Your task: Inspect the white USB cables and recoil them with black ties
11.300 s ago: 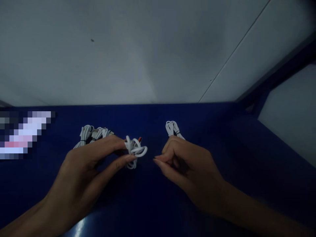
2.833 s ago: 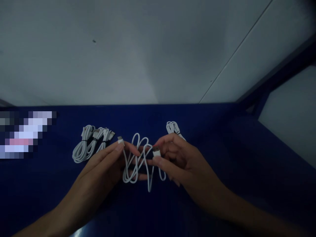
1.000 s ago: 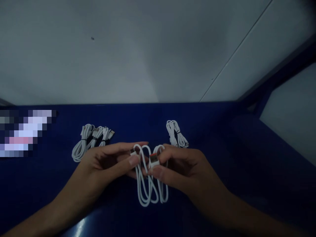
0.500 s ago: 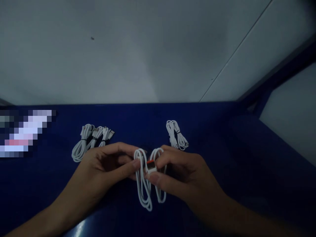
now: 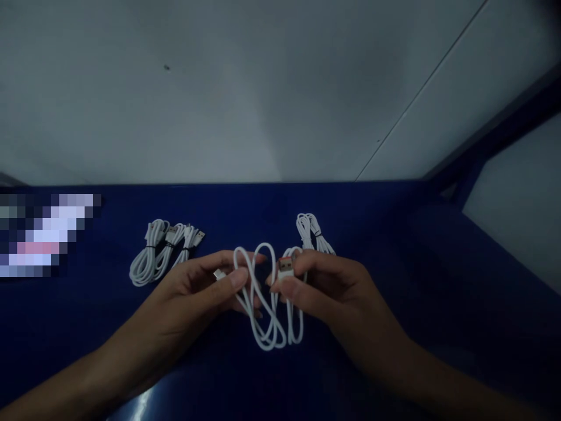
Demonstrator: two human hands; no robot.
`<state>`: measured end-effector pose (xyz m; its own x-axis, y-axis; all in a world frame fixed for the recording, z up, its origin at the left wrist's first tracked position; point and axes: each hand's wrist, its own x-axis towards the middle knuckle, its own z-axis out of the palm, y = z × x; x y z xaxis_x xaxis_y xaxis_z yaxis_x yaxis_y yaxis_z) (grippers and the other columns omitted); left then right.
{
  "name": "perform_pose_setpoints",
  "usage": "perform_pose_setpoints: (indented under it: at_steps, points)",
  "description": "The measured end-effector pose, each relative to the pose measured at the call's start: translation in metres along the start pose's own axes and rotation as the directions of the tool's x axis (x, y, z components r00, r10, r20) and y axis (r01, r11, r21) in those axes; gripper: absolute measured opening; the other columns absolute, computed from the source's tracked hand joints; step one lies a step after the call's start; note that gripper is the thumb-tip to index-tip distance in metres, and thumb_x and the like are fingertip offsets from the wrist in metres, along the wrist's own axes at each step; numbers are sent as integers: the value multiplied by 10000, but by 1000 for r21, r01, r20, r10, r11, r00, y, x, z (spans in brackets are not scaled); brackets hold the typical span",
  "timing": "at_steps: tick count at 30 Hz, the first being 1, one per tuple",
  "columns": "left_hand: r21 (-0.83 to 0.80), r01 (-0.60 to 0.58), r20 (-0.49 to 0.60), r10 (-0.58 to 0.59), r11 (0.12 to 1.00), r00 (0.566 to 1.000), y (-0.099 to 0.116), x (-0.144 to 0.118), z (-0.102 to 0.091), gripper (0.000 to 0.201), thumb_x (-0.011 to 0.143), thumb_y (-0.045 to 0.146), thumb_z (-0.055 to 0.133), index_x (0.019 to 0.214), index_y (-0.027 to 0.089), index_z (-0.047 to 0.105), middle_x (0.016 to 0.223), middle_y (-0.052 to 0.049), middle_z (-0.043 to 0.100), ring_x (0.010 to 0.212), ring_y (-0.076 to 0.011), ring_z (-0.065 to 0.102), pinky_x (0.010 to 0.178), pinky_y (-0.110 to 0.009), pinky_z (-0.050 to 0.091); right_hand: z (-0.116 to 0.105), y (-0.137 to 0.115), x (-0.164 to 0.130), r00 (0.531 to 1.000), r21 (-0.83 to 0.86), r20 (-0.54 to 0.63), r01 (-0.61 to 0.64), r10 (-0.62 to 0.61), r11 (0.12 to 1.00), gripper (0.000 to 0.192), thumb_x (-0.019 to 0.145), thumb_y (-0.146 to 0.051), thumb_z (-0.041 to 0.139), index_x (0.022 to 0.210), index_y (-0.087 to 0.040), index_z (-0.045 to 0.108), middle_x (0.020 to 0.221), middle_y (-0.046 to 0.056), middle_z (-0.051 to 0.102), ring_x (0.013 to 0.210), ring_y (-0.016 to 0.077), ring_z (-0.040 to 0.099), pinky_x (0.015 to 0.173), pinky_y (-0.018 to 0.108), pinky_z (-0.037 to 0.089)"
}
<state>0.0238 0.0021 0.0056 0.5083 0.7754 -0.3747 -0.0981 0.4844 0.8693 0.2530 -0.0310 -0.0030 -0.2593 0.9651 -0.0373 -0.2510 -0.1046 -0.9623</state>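
A white USB cable point(image 5: 268, 345) hangs in loose loops between my two hands, above the blue table. My left hand point(image 5: 197, 295) pinches the loops between thumb and fingers, and a small plug end sticks out behind the thumb. My right hand point(image 5: 326, 286) grips the larger USB plug point(image 5: 286, 266), which has an orange-red edge, along with loops on that side. Parts of the cable are hidden behind the fingers of both hands.
Several bundled white cables point(image 5: 149, 257) with dark ties lie beyond my left hand. More bundled cable point(image 5: 310, 228) lies behind my right hand, partly covered by it. A pixelated bright patch is at far left. A pale wall point(image 5: 210, 123) rises behind the blue table point(image 5: 245, 210).
My hands have drawn a little apart and the cable loops between them have spread wider. The small plug now shows by my left thumb. The right hand shifted slightly right and up with the USB plug.
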Motion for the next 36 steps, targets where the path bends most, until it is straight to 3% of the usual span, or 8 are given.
perform_pose_setpoints:
  at_steps: [6,10,15,20,24,28,33,36]
  points:
    - [-31,54,-95,-56,998,994,-6,3,-7,237,1013,345,846,1245,303,873,1123,-50,883,1013,-188,789,909,-253,614,-5,7,0,990,-57,-140,-1,-7,998,184,1031,-406,831,894,-282,822,923,-1,782,818,161,700,757,298,586]
    - [80,-6,-215,23,997,976,-7,1,-7,282,1031,495,793,931,250,894,965,-42,854,980,-199,760,951,-258,599,-7,6,1,985,-97,-172,-28,11,995,253,1017,-493,827,891,-274,818,898,7,758,793,167,675,720,304,574]
    - [169,-41,-171,70,985,983,-6,-4,-4,523,1094,559,654,694,262,815,757,-41,785,1110,-267,765,1168,-356,521,-6,3,2,986,-105,-159,-67,49,992,332,1006,-523,822,827,-252,755,868,11,719,792,181,663,729,331,568]
    - [253,-68,-198,120,965,973,0,-3,0,417,1052,583,716,816,281,879,618,-43,780,1080,-300,799,1246,-430,462,-4,3,2,994,-91,-99,-53,44,994,285,1044,-476,790,873,-253,742,909,6,696,861,180,639,824,336,563]
    - [187,-92,-167,124,978,978,1,-4,-1,257,1038,492,781,1036,275,919,753,-26,852,779,-214,813,1047,-374,622,-3,1,2,999,-92,-30,-13,11,996,276,1089,-433,744,880,-253,734,875,-11,641,840,162,589,793,308,520]
    - [104,-96,-92,106,990,990,0,-4,3,277,1063,458,757,1236,291,895,967,-53,888,804,-200,826,809,-283,676,-2,-1,0,1000,-104,-30,-3,0,995,242,1085,-368,748,872,-254,743,891,-12,662,851,162,604,801,310,519]
    - [74,-40,-10,41,996,999,-3,-5,6,332,1096,490,684,1128,250,910,979,-74,837,832,-208,795,870,-310,665,0,-3,0,1000,-73,-18,20,-21,997,234,1092,-324,726,871,-254,756,934,0,699,932,181,661,936,355,548]
    - [133,-1,-9,2,991,1000,-5,-6,3,388,1083,539,684,944,241,890,1049,-85,812,1073,-278,777,1048,-384,611,1,-4,0,1000,-56,8,28,-27,998,216,1091,-321,733,889,-258,775,987,4,731,963,181,674,1006,367,547]
